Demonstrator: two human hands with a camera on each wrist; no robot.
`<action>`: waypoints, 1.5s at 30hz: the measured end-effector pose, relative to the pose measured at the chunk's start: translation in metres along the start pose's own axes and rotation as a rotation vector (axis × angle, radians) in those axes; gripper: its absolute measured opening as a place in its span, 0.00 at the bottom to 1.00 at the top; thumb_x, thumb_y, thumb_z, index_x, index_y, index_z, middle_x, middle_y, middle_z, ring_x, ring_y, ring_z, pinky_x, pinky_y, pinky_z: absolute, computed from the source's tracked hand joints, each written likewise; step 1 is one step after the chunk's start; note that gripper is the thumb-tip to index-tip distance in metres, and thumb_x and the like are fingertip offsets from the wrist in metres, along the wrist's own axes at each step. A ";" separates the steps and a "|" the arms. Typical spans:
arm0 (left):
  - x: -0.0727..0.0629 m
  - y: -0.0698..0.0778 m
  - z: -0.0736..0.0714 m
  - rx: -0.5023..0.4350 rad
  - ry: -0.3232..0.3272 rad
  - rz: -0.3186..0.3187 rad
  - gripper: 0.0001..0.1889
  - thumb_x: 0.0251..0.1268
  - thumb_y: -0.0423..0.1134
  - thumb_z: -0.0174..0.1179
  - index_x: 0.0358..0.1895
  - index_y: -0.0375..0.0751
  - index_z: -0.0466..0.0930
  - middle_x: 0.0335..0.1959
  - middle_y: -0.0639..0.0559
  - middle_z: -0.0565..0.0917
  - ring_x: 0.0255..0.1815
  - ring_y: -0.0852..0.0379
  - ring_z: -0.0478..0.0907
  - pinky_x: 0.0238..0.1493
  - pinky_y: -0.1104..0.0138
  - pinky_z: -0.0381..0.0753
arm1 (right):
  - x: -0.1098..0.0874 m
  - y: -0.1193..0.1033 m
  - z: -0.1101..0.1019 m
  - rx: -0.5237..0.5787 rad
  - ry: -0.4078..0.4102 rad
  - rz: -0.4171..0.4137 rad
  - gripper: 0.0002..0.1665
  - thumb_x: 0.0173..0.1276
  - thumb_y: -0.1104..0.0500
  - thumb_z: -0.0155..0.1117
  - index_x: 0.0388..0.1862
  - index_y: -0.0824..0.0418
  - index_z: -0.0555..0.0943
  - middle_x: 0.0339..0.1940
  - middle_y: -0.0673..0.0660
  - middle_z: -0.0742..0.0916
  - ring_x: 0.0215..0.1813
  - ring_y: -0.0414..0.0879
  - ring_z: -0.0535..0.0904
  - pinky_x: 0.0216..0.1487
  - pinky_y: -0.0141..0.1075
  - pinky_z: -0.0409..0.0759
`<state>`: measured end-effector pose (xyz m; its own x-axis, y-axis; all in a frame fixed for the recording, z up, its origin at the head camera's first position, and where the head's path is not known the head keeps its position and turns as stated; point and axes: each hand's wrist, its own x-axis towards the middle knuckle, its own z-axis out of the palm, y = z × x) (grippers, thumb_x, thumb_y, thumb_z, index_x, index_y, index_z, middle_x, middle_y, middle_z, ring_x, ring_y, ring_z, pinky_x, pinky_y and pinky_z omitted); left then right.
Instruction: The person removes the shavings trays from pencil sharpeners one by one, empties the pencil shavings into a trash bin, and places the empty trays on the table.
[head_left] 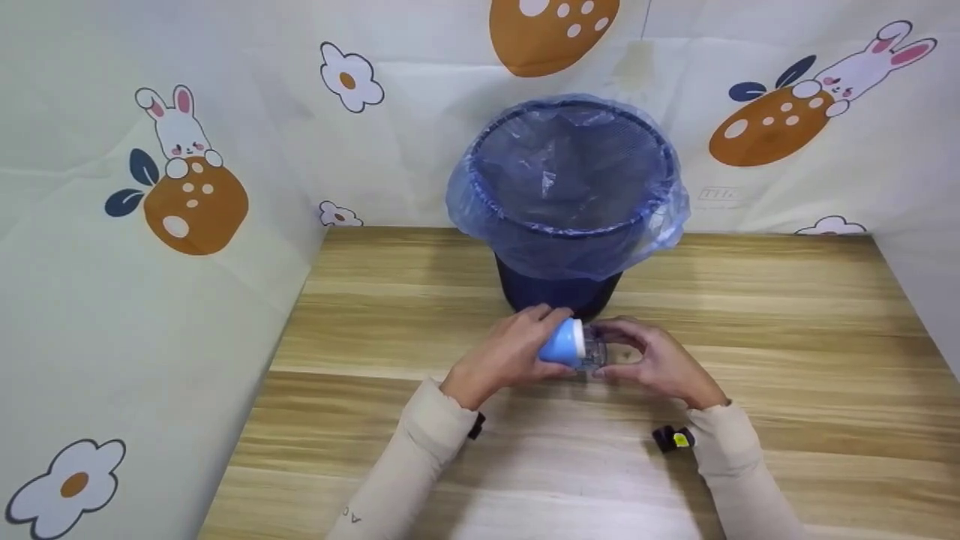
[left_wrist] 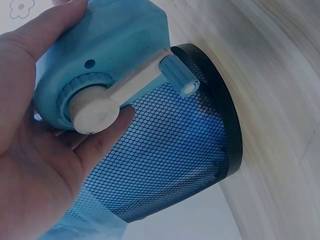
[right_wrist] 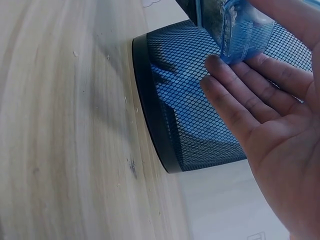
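My left hand [head_left: 510,351] grips a blue pencil sharpener [head_left: 559,343], held on its side low in front of the bin. In the left wrist view the sharpener's white crank [left_wrist: 135,82] ends in a blue knob, and the thumb and fingers wrap the body. At the sharpener's right end is a clear shavings drawer [head_left: 595,349], which my right hand [head_left: 664,361] pinches between thumb and fingertips. Up close in the right wrist view, grey shavings show inside the drawer [right_wrist: 247,37], and the fingertips touch its lower edge.
Just beyond the hands stands a dark mesh bin [left_wrist: 185,135], lined with a translucent blue bag [head_left: 562,255] folded over its rim. Small specks lie on the wooden tabletop [right_wrist: 75,125]. A printed cloth wall [head_left: 405,150] rises behind and at both sides.
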<state>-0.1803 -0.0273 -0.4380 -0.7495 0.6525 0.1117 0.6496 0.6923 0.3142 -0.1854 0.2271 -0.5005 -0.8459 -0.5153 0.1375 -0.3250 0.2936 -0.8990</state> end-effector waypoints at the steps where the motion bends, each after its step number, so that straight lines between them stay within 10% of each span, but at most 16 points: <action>1: -0.001 -0.001 0.000 -0.002 0.001 -0.001 0.40 0.55 0.54 0.73 0.68 0.41 0.69 0.54 0.43 0.80 0.52 0.50 0.79 0.52 0.58 0.82 | 0.000 0.000 0.000 -0.001 -0.001 -0.001 0.38 0.53 0.58 0.80 0.63 0.64 0.77 0.61 0.59 0.82 0.61 0.56 0.80 0.64 0.53 0.74; 45: -0.057 -0.081 0.007 -0.120 0.061 -0.216 0.36 0.49 0.48 0.77 0.61 0.39 0.73 0.48 0.39 0.82 0.44 0.43 0.82 0.43 0.52 0.84 | -0.004 0.004 -0.007 0.023 0.040 -0.022 0.35 0.54 0.64 0.78 0.61 0.69 0.77 0.60 0.64 0.82 0.59 0.59 0.80 0.64 0.40 0.76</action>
<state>-0.1893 -0.1178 -0.4765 -0.8780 0.4710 0.0853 0.4563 0.7697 0.4465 -0.1861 0.2364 -0.5018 -0.8550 -0.4887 0.1735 -0.3343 0.2636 -0.9048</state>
